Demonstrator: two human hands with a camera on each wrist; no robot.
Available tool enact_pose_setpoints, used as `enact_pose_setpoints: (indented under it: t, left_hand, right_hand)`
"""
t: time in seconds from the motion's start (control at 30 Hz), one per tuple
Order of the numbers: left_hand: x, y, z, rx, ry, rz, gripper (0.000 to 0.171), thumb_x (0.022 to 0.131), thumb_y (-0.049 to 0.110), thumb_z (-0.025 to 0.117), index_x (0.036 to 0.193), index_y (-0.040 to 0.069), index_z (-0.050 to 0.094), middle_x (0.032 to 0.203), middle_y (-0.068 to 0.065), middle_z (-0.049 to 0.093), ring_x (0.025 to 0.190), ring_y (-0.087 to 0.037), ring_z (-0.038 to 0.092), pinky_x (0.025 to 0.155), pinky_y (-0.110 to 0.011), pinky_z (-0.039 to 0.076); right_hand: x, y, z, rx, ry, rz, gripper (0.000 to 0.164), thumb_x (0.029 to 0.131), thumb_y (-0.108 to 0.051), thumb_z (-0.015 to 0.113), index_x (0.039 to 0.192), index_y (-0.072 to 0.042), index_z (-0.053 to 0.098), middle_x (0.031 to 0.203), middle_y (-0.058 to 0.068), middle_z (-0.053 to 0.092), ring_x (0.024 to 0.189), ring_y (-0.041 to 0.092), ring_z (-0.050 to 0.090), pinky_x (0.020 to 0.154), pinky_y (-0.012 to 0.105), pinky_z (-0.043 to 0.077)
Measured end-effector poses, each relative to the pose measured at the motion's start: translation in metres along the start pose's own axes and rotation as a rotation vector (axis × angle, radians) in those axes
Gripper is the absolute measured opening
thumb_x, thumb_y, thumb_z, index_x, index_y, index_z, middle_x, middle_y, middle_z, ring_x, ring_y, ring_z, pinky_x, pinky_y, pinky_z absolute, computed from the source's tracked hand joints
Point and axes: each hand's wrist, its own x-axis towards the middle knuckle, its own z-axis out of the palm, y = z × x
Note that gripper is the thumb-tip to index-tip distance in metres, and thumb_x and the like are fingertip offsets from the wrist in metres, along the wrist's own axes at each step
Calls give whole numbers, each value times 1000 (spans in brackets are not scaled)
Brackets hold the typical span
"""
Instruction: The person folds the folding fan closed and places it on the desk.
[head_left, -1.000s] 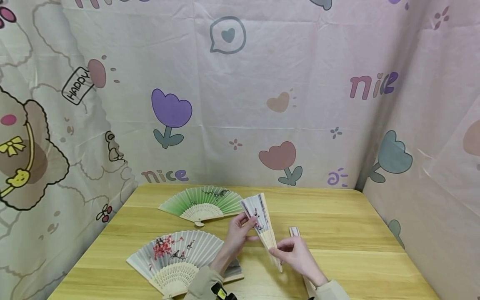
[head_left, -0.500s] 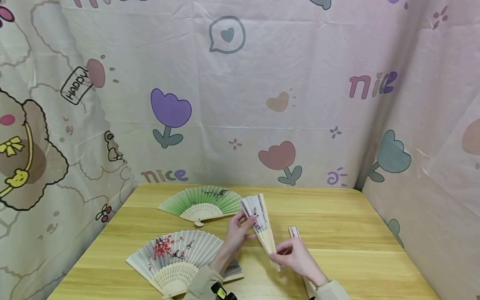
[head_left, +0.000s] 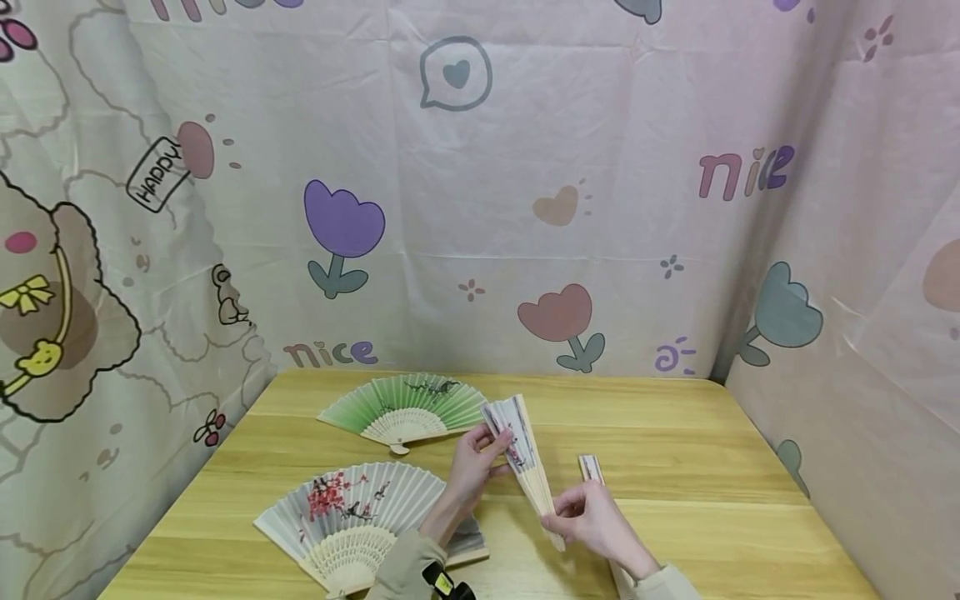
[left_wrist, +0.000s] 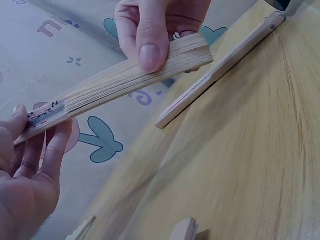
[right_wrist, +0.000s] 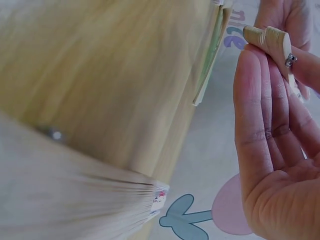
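Observation:
Above the middle of the table, both hands hold a mostly folded fan (head_left: pixel 537 485) with pale wooden ribs and white printed cloth. In the head view my left hand (head_left: pixel 471 468) pinches the cloth part, thumb on top and fingers beneath. My right hand (head_left: pixel 596 518) grips the rib end near the metal rivet, which shows in the right wrist view beside the fingers (right_wrist: pixel 252 100). Under the right forearm lies another folded fan (head_left: pixel 591 468), seen along its length in the left wrist view. The held fan tilts, its cloth end up and left.
A spread green fan (head_left: pixel 450 408) lies at the back left of the wooden table (head_left: pixel 660 433). Nearer, a spread grey-white fan (head_left: pixel 401 492) with red blossoms lies partly behind the left sleeve (head_left: pixel 408 567). A printed curtain (head_left: pixel 465 208) hangs behind and at both sides.
The right hand has shifted slightly down toward the rivet end of the held fan. Its cloth end looks a little narrower. The left hand has hardly moved, and the lying fans stay put.

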Motion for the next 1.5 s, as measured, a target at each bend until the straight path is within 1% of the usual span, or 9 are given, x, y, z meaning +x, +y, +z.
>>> enact_pose_setpoints:
  t: [0.2, 0.37, 0.47, 0.67, 0.83, 1.03, 1.17, 1.33, 1.5]
  left_hand:
    - [0, 0, 1, 6, 16, 9, 35, 95, 11, 69, 120, -11, 56, 98, 0, 64, 85, -10, 69, 73, -28, 69]
    - [0, 0, 1, 1, 60, 13, 32, 94, 12, 71, 114, -10, 60, 95, 0, 66, 83, -10, 70, 71, -29, 69]
    - [0, 1, 2, 1, 65, 12, 31, 94, 12, 71, 114, -10, 61, 95, 0, 66, 83, -10, 70, 70, -30, 69]
    - [1, 0, 1, 5, 59, 6, 31, 95, 14, 70, 115, -10, 61, 96, 0, 65, 84, -10, 69, 70, -29, 69]
    - [2, 1, 1, 8, 60, 1, 33, 95, 12, 69, 117, -11, 60, 96, 0, 67, 84, -11, 69, 67, -27, 68]
    - [1, 2, 0, -21, 39, 6, 33, 94, 10, 69, 119, -10, 60, 95, 2, 69, 82, -10, 68, 63, -21, 66]
    - [1, 1, -2, -47, 20, 11, 34, 93, 8, 70, 120, -10, 59, 94, 3, 71, 82, -11, 69, 63, -21, 66]
    - [1, 0, -5, -83, 4, 7, 29, 93, 7, 70, 118, -5, 62, 93, 4, 73, 81, -11, 71, 63, -21, 66]
    - [2, 1, -6, -120, -5, 0, 24, 94, 6, 68, 116, 0, 63, 94, 2, 72, 81, -11, 70, 64, -20, 66]
  right_hand:
    - [-1, -1, 1, -13, -1, -8, 11, 84, -11, 79, 78, -2, 76, 66, 11, 71, 50, 0, 57, 45, 26, 59]
    - [-1, 0, 3, -34, -9, -29, 12, 85, -12, 78, 78, -3, 76, 66, 10, 71, 51, 0, 58, 44, 19, 56]
    - [-1, -1, 3, -43, -6, -30, 13, 85, -13, 78, 76, -3, 76, 64, 9, 70, 50, 0, 57, 43, 17, 53]
    - [-1, -2, 3, -56, 1, -24, 15, 85, -14, 78, 74, -5, 76, 63, 7, 70, 50, 1, 57, 43, 16, 51]
    - [-1, 0, 2, -42, -4, -21, 13, 85, -14, 78, 78, -3, 76, 65, 9, 71, 51, 0, 57, 44, 18, 54]
    - [-1, 0, 1, -31, -12, -34, 14, 85, -13, 78, 77, -2, 75, 65, 12, 70, 51, -1, 57, 44, 18, 55]
    - [-1, 1, 1, -29, -20, -32, 15, 85, -14, 78, 76, -2, 75, 65, 12, 70, 52, 0, 57, 45, 18, 54]
    - [-1, 0, 0, -27, -23, -35, 15, 85, -14, 78, 76, -3, 75, 64, 12, 70, 52, -1, 56, 44, 17, 53]
    - [0, -1, 0, -44, -17, -76, 17, 86, -16, 78, 74, -5, 75, 63, 11, 70, 52, -4, 53, 44, 15, 49]
